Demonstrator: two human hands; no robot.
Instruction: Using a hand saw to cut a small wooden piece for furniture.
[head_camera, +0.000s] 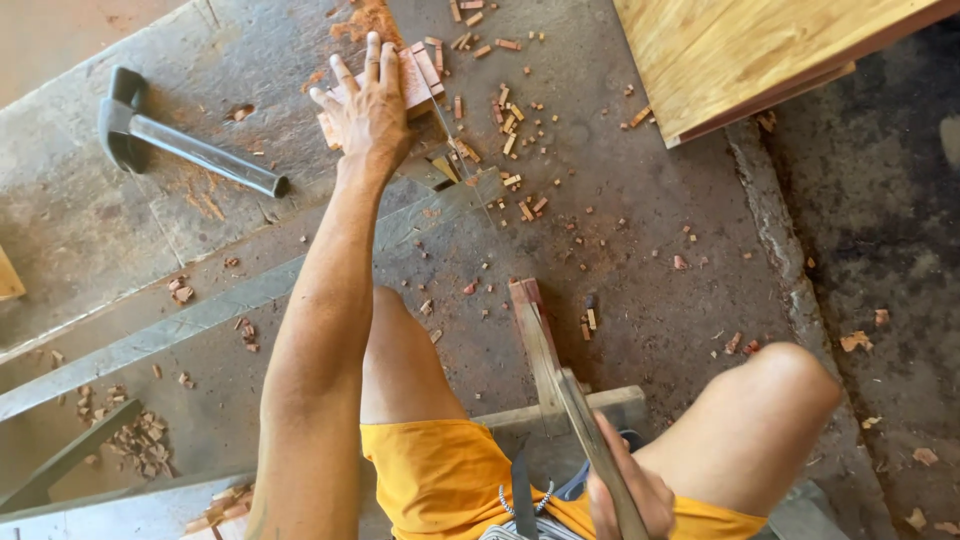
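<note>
Keep your left hand (368, 105) flat, fingers spread, pressing the reddish wood block (415, 82) firmly onto the concrete floor (650, 260), while your right hand (625, 495) stays clenched around what looks like a chopping blade's handle (590, 435), clear of your knee.

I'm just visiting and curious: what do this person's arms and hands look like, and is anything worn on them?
Both are bare. The left hand has no glove, ring or watch, and its long arm shows no sleeve up to the frame's edge. The right hand, only partly in view at the bottom, is also ungloved. The only clothing visible is a pair of yellow shorts.
</note>
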